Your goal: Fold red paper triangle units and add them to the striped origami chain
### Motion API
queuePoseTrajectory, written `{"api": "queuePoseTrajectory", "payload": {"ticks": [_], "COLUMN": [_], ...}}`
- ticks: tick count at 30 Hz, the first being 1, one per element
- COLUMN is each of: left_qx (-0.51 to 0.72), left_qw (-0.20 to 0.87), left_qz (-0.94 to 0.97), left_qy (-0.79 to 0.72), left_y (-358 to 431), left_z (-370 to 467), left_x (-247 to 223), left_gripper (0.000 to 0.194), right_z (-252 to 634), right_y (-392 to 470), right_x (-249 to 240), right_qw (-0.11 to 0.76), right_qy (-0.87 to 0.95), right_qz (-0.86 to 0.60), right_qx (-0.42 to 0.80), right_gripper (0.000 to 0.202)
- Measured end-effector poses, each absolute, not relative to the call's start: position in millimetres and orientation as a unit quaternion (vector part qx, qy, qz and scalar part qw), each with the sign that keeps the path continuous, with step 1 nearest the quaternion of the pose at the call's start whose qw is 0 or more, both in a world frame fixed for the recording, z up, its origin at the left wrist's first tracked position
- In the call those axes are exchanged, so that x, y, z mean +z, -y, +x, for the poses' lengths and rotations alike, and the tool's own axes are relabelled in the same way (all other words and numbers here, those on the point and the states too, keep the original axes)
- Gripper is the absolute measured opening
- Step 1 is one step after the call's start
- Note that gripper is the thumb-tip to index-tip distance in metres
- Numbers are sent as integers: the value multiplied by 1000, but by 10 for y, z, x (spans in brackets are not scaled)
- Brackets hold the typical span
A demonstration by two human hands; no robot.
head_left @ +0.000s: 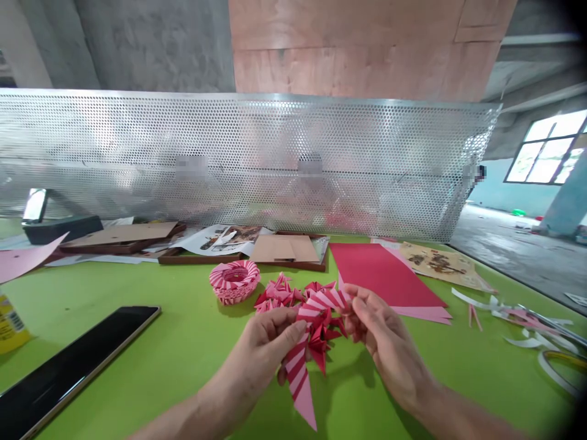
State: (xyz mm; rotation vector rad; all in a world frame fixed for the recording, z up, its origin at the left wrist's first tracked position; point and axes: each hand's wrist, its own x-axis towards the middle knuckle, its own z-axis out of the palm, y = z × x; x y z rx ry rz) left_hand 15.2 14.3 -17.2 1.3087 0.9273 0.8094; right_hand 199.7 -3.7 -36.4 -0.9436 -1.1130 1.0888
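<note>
Holds a curved strip of interlocked pink and red folded paper (322, 305) above the green table (192, 379), over loose folded paper pieces (280, 293). Grips with left hand (266, 342) near the bend, thumb on top; pinches with right hand (378, 330) at the upper right end, between thumb and fingers. Tapers to a pointed pink tip (307, 410) below, toward the near side. Looks very light, springy along the curve, hardly slippery, yet easily creased or pulled apart. Best taken by the thick overlapping folds, gently, not by the thin tip.
</note>
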Motion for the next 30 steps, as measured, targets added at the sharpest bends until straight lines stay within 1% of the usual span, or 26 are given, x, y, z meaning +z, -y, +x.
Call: {"api": "queuePoseTrajectory", "payload": {"ticks": [4, 10, 12, 16, 19, 24, 26, 29, 30], "left_qx": [407, 412, 407, 387, 371, 365, 376, 394, 402], "left_qw": [611, 599, 599, 619, 628, 632, 632, 640, 646], "left_qz": [540, 551, 556, 571, 576, 581, 573, 550, 540], "left_qy": [-412, -410, -408, -377, -368, -360, -363, -366, -361], "left_y": [-185, -226, -224, -191, -162, -158, -165, -171, -171], "left_z": [124, 113, 119, 138, 149, 157, 153, 144, 141], "left_x": [-165, -199, -219, -227, -215, -238, -247, -246, -243], "left_gripper": [20, 21, 21, 19, 18, 19, 18, 13, 11], "right_z": [2058, 2131, 2134, 2087, 2023, 1994, 2048, 2179, 2223], "right_y": [7, -62, -63, 9, 90, 105, 49, -66, -103], "right_x": [-349, -297, -301, -291, -257, -239, -250, -271, -275], "right_qw": [658, 694, 675, 589, 553, 555, 565, 580, 580], "right_qy": [449, 434, 449, 527, 570, 579, 586, 601, 600], "right_qz": [-394, -398, -412, -440, -433, -439, -449, -477, -484], "right_qx": [459, 415, 416, 427, 426, 405, 367, 274, 263], "right_gripper": [31, 31, 30, 31, 32, 35, 32, 27, 26]}}
